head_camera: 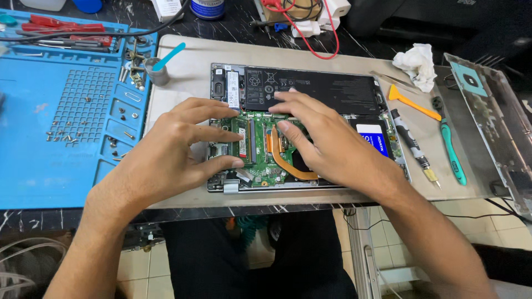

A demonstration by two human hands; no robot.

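An opened laptop [366, 111] lies bottom-up on a grey mat, showing a black battery [332, 91], a green circuit board [257, 149] and a copper heat pipe [288, 166]. My left hand [172, 152] rests over the board's left side, fingers spread, with fingertips on the small memory module [243, 143]. My right hand [327, 141] lies across the middle of the board, fingers pointing left and touching the battery's lower edge. A black drive with a blue label [374, 138] sits just right of my right hand. Neither hand holds anything.
A blue repair mat [55, 144] with several loose screws and red-handled tools lies at left. A grey cup with a blue stick [158, 69] stands beside it. At right lie an orange pry tool [413, 102], screwdrivers [451, 149], a crumpled tissue [418, 63] and the removed cover [493, 116].
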